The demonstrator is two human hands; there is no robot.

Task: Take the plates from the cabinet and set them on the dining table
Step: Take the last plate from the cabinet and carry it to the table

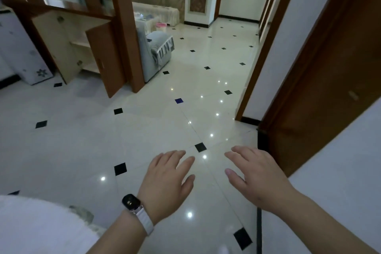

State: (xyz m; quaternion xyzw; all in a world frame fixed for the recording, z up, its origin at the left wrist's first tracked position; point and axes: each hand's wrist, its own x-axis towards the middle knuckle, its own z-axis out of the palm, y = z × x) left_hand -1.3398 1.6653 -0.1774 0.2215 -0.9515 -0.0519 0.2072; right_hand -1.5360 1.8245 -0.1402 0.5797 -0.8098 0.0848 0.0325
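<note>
- Two bare hands, left hand [168, 181] with a white-strapped watch [135, 207] and right hand [258, 179], hover palm-down, fingers spread, holding nothing.
- One wooden cabinet [68, 45] stands well beyond them, upper left; its two doors hang open, pale shelves showing no plates.
- One grey sofa [156, 51] sits just right of the cabinet.

Dim indoor light; ceiling-lamp glints on glossy floor [144, 134]; slight motion blur; wide-angle bending at edges.
</note>
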